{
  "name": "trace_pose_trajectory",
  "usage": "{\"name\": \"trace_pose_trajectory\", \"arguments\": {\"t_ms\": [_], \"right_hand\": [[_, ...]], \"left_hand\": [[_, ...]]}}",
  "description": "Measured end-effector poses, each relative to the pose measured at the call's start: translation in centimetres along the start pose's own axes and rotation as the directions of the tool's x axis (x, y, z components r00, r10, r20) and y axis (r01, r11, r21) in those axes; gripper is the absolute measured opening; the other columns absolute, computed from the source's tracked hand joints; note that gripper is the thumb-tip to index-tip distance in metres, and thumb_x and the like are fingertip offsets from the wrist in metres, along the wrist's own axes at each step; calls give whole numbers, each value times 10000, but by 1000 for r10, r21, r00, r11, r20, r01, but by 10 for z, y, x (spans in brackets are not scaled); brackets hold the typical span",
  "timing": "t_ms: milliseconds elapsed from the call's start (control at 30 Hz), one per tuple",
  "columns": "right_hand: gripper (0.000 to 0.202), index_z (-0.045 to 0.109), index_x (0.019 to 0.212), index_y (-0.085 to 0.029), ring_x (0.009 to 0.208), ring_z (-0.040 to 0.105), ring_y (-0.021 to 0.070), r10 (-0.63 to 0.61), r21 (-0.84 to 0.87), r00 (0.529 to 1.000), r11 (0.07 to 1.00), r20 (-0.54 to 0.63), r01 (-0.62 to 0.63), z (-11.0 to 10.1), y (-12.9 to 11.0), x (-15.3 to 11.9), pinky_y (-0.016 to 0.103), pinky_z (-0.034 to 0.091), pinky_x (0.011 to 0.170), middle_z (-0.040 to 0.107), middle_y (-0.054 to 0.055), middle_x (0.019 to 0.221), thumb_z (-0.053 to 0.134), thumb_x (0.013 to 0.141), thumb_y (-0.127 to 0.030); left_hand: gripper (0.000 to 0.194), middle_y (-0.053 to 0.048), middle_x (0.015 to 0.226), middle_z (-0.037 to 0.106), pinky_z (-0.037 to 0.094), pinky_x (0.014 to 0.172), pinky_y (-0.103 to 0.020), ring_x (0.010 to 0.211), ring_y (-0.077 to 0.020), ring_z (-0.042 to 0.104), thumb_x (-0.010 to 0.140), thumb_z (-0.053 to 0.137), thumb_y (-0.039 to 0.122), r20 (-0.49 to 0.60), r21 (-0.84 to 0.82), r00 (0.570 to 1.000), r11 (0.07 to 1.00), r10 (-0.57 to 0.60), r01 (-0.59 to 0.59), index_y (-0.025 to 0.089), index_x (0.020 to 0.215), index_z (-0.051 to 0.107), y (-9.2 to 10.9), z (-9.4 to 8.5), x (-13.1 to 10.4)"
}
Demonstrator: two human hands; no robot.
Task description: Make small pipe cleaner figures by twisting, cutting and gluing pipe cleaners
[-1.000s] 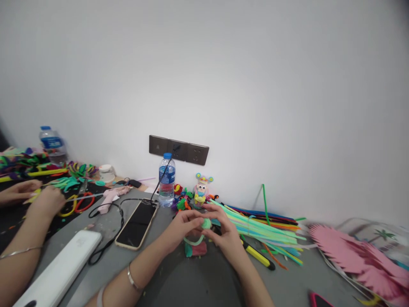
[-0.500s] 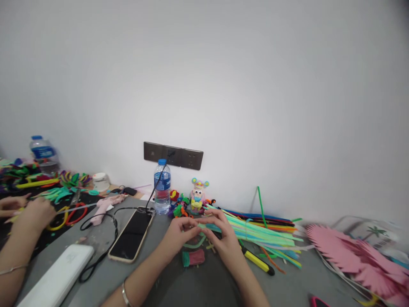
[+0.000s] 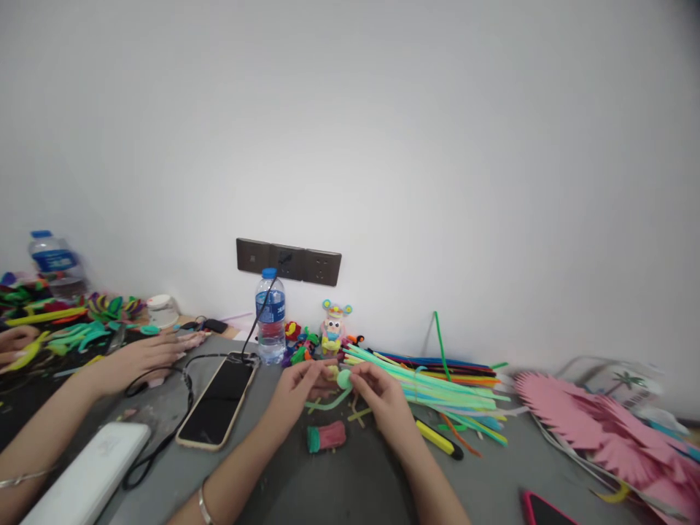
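In the head view my left hand (image 3: 298, 390) is closed, fingertips pinched at a small yellow piece (image 3: 332, 372). My right hand (image 3: 386, 397) pinches the edge of a pale green round disc (image 3: 344, 378), close beside the yellow piece. A pale green fuzzy strip (image 3: 331, 403) curves below the disc toward my left hand; whether the two are joined is unclear. On the grey table just below lies a fuzzy red-pink piece with a green end (image 3: 331, 435). Thin yellowish strips (image 3: 359, 414) lie between my wrists.
Pipe cleaners (image 3: 437, 386) and a yellow utility knife (image 3: 436, 437) lie right; pink zigzag-edged sheets (image 3: 596, 430) are farther right. A figurine (image 3: 333, 328) and water bottle (image 3: 271, 321) stand behind. Left are a phone (image 3: 216, 401), cable, white power bank (image 3: 90, 474) and another person's hand (image 3: 136, 357).
My fingers have drawn apart, bringing the pale green disc and yellow piece into sight. The other person's hand has moved right, over the pink glue gun. The view has shifted slightly.
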State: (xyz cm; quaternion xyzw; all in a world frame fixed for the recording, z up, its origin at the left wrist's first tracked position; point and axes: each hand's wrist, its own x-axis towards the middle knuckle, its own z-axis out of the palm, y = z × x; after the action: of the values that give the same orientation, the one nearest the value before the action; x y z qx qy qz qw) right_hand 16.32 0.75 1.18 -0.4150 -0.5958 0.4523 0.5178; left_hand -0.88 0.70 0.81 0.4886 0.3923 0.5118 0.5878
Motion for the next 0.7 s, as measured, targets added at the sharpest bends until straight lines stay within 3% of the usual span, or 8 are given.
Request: {"name": "trace_pose_trajectory", "arguments": {"t_ms": [133,333,533,700], "right_hand": [[411,618,700,-195,569,477,143,87,100,996,991,7,-87,-1,0,2,257,357,547,543,-20,592,723,672,-591],[432,616,698,-182,522,492,124,146,125,989,981,8,-146,4,8,2,233,328,515,567,-27,553,730,656,-596],[439,613,695,-177,509,536,128,173,161,985,972,8,-172,7,7,1,233,349,512,592,-23,546,748,638,-590],[438,602,706,-182,466,535,118,209,214,977,954,28,-210,9,7,1,223,322,480,581,-38,535,762,630,-583]], "left_hand": [[388,-108,1067,712,561,735,-302,815,-207,704,651,793,426,-62,36,997,998,47,-45,148,876,644,-4,-3,3],[416,-76,1043,679,535,758,-274,815,-168,685,646,784,253,-20,49,995,994,100,-99,169,1000,581,-12,2,3],[364,-62,975,664,523,656,-247,712,-148,657,649,762,270,-26,62,997,996,70,-68,148,959,616,-10,5,1],[324,-40,925,669,486,618,-216,649,-112,604,675,743,246,-16,113,992,986,122,-119,157,969,638,-11,4,1]]}}
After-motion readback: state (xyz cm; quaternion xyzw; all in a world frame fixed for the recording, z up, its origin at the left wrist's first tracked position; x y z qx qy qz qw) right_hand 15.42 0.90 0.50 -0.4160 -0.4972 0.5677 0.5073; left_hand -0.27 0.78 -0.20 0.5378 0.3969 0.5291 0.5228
